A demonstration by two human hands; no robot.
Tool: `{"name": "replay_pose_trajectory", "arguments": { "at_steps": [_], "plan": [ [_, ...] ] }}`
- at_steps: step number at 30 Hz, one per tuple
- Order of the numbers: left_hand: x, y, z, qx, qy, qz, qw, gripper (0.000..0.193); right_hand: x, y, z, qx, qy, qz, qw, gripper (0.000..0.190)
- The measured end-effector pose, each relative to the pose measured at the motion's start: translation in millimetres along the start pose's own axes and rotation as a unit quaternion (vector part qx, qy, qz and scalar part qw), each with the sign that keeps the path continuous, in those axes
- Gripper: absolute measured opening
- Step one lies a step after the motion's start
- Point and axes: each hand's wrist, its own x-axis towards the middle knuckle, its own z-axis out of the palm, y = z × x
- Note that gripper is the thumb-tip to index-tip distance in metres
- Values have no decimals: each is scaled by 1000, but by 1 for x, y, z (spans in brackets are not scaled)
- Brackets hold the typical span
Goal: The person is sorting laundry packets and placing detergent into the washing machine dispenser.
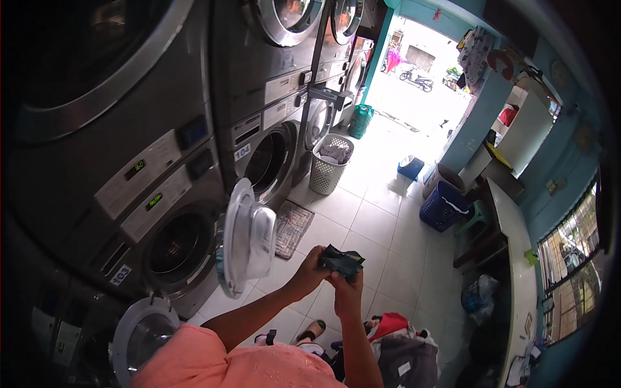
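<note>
Both hands meet in front of my body around a small crumpled dark packet point(341, 261) with a shiny surface. My left hand point(310, 271) grips its left end. Fingers and thumb of my right hand point(348, 291) pinch its lower edge. To the left, a front-loading washer point(179, 247) has its round glass door point(245, 237) swung open; the drum looks dark inside. A heap of clothes point(407, 356), dark grey and red, lies at the lower right beside my body.
A grey laundry basket point(327, 177) with clothes stands by the machines, near a woven mat point(293, 228). Another open round door point(145, 339) juts out at lower left. On the right are a blue basket point(439, 213), a green stool point(473, 218) and a long white counter point(524, 262).
</note>
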Motion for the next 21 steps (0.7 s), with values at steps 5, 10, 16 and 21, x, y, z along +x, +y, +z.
{"name": "replay_pose_trajectory", "arguments": {
  "at_steps": [5,10,16,21],
  "plan": [
    [126,-16,20,0,54,-8,999,29,133,-17,-50,-13,-48,23,998,38],
    [251,-34,15,19,83,9,996,29,260,-24,-76,10,-73,62,995,37],
    [391,-63,-18,30,118,25,992,30,409,0,-94,14,-101,91,991,37],
    [520,-59,-43,16,121,39,992,34,541,5,-94,12,-60,91,994,36]
  ]
}}
